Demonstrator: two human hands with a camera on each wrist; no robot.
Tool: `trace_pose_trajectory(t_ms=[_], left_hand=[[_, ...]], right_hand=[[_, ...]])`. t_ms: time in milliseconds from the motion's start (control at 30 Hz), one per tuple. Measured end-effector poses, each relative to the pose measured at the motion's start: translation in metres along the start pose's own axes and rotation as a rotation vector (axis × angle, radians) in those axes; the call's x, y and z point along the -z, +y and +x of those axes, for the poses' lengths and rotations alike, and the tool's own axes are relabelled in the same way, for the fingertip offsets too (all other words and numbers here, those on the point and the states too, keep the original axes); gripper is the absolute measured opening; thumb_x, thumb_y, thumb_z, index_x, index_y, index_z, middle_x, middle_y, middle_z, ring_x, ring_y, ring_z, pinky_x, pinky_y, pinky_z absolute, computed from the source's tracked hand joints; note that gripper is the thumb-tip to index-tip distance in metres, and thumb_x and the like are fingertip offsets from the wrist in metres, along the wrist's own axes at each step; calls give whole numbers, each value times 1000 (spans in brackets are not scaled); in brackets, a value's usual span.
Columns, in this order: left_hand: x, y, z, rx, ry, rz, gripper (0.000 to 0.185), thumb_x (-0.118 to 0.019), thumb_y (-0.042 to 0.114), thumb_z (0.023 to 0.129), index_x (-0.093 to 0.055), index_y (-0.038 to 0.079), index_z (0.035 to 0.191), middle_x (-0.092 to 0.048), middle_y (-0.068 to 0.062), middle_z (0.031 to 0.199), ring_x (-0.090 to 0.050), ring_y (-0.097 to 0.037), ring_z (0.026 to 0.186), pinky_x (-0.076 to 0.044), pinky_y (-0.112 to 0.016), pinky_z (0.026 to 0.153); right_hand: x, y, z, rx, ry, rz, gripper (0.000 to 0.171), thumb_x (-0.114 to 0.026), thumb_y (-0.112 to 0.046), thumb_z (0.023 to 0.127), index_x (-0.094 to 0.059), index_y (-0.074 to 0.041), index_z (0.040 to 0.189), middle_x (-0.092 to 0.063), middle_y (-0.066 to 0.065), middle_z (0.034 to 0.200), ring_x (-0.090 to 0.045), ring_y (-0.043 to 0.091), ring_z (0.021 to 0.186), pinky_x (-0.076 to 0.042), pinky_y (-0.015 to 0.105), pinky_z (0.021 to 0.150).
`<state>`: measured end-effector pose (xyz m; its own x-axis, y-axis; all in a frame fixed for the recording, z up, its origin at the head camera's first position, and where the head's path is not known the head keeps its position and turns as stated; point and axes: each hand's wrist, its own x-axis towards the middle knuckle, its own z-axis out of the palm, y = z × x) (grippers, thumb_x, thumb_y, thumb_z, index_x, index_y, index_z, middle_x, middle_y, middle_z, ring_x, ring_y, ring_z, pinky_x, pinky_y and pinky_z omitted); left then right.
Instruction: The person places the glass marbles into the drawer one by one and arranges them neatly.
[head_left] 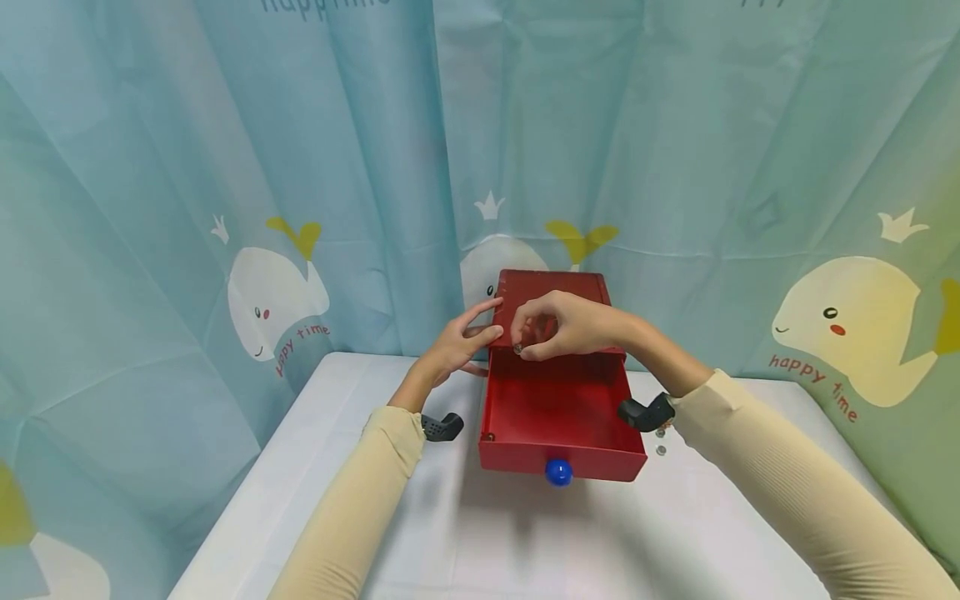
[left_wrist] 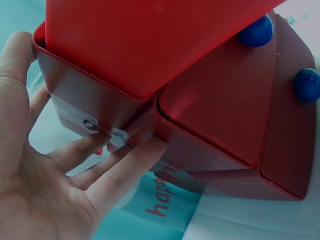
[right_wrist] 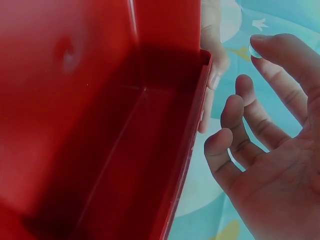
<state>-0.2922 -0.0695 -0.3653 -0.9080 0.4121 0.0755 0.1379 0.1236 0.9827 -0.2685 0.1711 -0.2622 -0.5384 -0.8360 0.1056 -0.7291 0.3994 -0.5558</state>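
Observation:
A small red cabinet (head_left: 553, 287) stands at the back of the white table, its top drawer (head_left: 558, 410) pulled out toward me with a blue knob (head_left: 558, 472) on its front. My left hand (head_left: 459, 340) lies with straight fingers against the cabinet's left side (left_wrist: 80, 107); the fingertips (left_wrist: 150, 147) touch the wall. My right hand (head_left: 551, 327) hovers over the back of the open drawer and pinches a small clear bead (head_left: 517, 347) between thumb and fingertips. In the right wrist view the bead (right_wrist: 254, 50) sits at a fingertip beside the drawer's bare red inside (right_wrist: 125, 150).
Two more clear beads (head_left: 661, 442) lie on the table (head_left: 360, 383) just right of the drawer. Two lower drawers with blue knobs (left_wrist: 306, 84) show in the left wrist view. A blue whale-print curtain (head_left: 277, 208) closes in the back and both sides.

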Motion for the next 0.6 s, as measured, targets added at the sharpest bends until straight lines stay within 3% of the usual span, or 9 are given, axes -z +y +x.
trace_pose_trajectory(t_ms=[333, 600], left_hand=[[-1, 0, 0, 3, 6, -2, 57, -64, 31, 102, -43, 35, 156, -51, -16, 152, -56, -38, 132, -61, -56, 80], [0, -2, 0, 6, 7, 9, 57, -64, 34, 102, -43, 38, 155, -51, -15, 152, -55, -38, 132, -61, -55, 79]], right_hand=[[-1, 1, -2, -6, -4, 9, 12, -80, -19, 90, -73, -20, 100, -68, -3, 88, -63, 20, 77, -58, 37, 72], [1, 3, -4, -23, 2, 16, 25, -82, -24, 88, -74, -15, 110, -69, -2, 91, -65, 20, 84, -58, 38, 77]])
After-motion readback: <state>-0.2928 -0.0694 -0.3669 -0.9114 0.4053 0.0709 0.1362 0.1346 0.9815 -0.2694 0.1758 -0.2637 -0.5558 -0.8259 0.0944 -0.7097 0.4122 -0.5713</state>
